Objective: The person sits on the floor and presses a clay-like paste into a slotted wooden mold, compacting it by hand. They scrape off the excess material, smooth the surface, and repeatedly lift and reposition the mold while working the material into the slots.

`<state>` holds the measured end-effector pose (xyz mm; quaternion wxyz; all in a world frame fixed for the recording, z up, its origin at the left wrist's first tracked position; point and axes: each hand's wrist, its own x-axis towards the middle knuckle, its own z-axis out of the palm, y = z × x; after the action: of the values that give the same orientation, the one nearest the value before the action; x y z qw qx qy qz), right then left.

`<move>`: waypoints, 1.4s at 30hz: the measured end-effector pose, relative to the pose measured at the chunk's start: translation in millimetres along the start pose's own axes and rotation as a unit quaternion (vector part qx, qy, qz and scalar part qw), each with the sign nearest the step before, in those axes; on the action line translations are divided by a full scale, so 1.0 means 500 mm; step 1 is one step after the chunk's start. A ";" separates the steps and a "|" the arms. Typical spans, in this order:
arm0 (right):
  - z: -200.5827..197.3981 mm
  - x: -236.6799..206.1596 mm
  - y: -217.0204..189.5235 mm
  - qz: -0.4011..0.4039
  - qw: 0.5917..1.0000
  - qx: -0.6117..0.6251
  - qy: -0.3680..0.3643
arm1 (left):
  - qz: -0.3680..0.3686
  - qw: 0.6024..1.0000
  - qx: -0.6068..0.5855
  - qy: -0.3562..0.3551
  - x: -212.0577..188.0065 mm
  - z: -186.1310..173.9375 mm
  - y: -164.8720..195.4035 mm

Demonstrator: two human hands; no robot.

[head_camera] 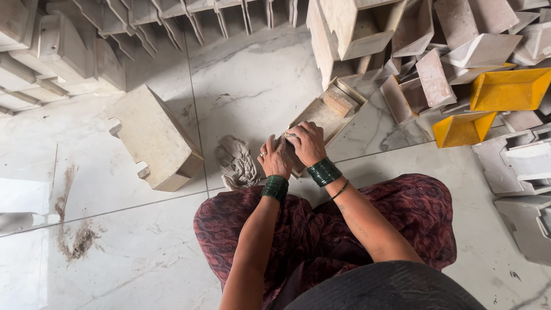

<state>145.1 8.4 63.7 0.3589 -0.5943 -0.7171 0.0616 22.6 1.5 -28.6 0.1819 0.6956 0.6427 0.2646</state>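
Shallow rectangular beige mould tray (324, 115) on white marble floor (258, 80), near edge at knees. Left hand (275, 159) clamps rim steady; right hand (307, 143), fingers curled, presses small pad there. Crumpled grey rag (236, 163) just beside.

The floor (252, 86) is glossy white marble-look tile, smooth, veined grey, with dull brown dust smears. The tray (324, 115) under the left hand (275, 159) and right hand (308, 143) looks like matt, chalky beige cast material, as does the block (154, 138). The rag (236, 163) is crumpled grey cloth, dusty. Two yellow moulds (508, 89) look like smooth plastic with a slight sheen. The bangles (324, 171) are shiny dark green. The skirt (413, 209) is soft maroon patterned cloth.
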 end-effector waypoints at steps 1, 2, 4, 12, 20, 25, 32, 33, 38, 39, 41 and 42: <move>0.000 -0.008 0.004 0.005 1.000 0.000 -0.008 | -0.006 1.000 0.007 -0.005 -0.001 0.001 0.000; -0.007 -0.019 0.006 -0.012 1.000 0.001 0.000 | -0.010 1.000 0.012 -0.009 -0.002 0.002 0.001; -0.025 -0.050 0.012 -0.045 0.999 0.002 0.014 | -0.006 1.000 0.019 -0.008 -0.002 0.001 0.003; -0.009 -0.039 0.005 -0.059 0.997 -0.055 -0.010 | -0.003 1.000 0.020 -0.024 0.006 -0.028 0.023; -0.008 -0.044 -0.011 -0.081 0.996 -0.010 -0.025 | -0.004 0.996 0.053 -0.076 -0.011 -0.034 0.031; -0.043 -0.064 -0.001 -0.084 0.996 0.014 -0.022 | 0.031 0.997 -0.013 -0.064 -0.027 -0.015 0.037; -0.034 -0.011 -0.004 0.012 0.996 -0.025 -0.080 | 0.026 0.989 -0.019 -0.143 -0.021 -0.011 0.037; -0.034 -0.009 -0.002 0.011 0.997 -0.017 -0.076 | 0.025 0.988 -0.019 -0.148 -0.020 -0.012 0.036; -0.038 -0.029 0.029 -0.030 0.994 0.007 -0.102 | 0.029 0.983 0.000 -0.180 -0.022 -0.014 0.044; -0.038 -0.035 0.035 -0.005 0.992 0.015 -0.122 | 0.022 0.980 0.006 -0.195 -0.024 -0.014 0.045; -0.036 -0.042 0.043 -0.018 0.993 -0.012 -0.114 | 0.028 0.976 0.007 -0.216 -0.024 -0.014 0.046; -0.035 -0.044 0.045 -0.057 0.994 -0.046 -0.084 | 0.031 0.974 0.008 -0.225 -0.022 -0.013 0.046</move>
<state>174.4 -11.0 55.2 0.2724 -0.5611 -0.7796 0.0573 36.5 -12.4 -11.2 0.3078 0.7584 0.5655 0.1013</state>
